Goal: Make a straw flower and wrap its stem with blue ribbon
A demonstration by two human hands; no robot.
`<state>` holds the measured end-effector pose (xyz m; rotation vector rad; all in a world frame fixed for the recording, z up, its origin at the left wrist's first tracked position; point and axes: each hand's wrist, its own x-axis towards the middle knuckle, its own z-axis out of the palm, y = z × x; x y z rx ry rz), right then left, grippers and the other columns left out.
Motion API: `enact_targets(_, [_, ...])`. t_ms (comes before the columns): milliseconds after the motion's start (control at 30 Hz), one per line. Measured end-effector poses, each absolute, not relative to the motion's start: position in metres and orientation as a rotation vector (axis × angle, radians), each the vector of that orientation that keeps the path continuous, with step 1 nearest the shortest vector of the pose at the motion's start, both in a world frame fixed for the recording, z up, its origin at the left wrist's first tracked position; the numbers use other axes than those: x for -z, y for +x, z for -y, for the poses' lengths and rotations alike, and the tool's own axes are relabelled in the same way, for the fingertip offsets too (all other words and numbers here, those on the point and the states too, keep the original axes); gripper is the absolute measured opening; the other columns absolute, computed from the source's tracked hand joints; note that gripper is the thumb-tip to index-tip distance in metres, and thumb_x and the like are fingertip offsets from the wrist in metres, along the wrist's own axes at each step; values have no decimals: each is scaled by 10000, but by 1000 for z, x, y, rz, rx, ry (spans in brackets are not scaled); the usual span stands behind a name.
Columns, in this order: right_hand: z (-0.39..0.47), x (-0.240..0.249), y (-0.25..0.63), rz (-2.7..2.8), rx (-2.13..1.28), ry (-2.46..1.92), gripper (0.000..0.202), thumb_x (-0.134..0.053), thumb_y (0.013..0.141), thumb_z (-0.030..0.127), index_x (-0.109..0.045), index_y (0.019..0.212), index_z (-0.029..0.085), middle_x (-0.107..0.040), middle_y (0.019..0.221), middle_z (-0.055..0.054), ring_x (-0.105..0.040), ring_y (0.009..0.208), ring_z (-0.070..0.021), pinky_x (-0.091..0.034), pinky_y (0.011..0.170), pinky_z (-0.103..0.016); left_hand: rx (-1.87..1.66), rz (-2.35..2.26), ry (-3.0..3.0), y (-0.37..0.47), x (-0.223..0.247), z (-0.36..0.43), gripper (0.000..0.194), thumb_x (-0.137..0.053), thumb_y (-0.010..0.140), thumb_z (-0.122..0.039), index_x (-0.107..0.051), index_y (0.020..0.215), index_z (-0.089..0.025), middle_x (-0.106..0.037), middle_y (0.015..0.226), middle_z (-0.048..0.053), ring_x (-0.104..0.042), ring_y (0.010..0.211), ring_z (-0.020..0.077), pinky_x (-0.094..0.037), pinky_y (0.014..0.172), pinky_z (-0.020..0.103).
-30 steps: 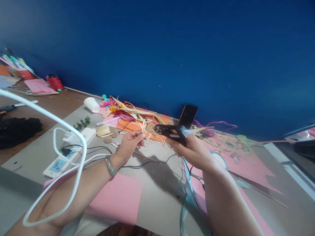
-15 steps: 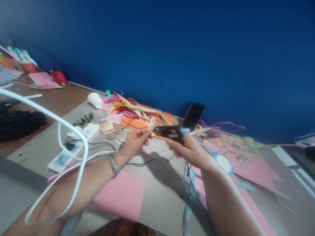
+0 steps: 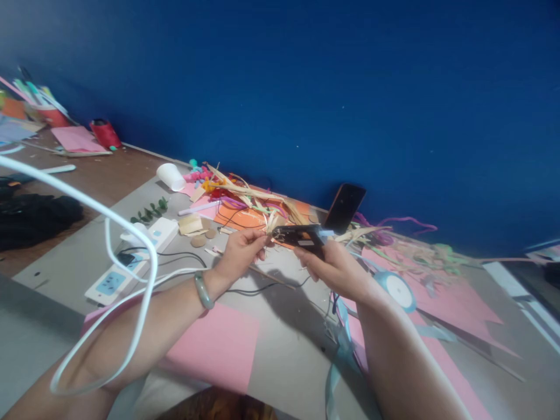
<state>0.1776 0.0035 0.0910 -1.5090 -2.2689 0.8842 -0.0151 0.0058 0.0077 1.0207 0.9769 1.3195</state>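
My right hand is wrapped around a black glue gun, with a pale stick showing at its rear end. The gun's front points left at the fingers of my left hand. Those fingers are pinched on a small pale straw-coloured strip piece that stands up right by the nozzle. Whether nozzle and piece touch, I cannot tell. A green bangle circles my left wrist.
A power strip lies left, with a white cable looping over my left forearm. Behind are a paper cup, tan strips and a leaning phone. Pink paper lies in front; a ribbon roll sits right.
Almost nothing differs. The glue gun's front and the pale strip piece have shifted very slightly, and the looped white cable has moved a little to the right.
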Motion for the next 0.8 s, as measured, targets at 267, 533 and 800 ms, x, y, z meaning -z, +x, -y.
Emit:
enact_targets(267, [-1,-93,176,2334,-780,-1512,411,-431,886,489,-504,619,186,-498,468,15,-454,440,-118,-312,439,-242,-1313,-979,1033,-15,-4,-7,284,-700,715,-400,-678,758,-120,-681,684,50,-511,454,71,-354,392,172])
enact_targets(533, [-1,-91,177,2351,-733,-1517,400,-424,891,490,-503,643,187,-502,486,13,-459,453,-121,-302,440,-239,-1302,-1003,1072,-15,-1,-8,288,-678,735,-410,-681,756,-123,-679,668,45,-504,447,70,-332,396,183])
enact_targets(800, [0,-92,176,2377,-673,-1532,409,-434,884,484,-471,599,194,-487,467,17,-444,433,-116,-291,428,-234,-1324,-1007,1092,-15,-1,-8,275,-683,722,-404,-672,744,-131,-682,677,36,-502,446,68,-356,421,190])
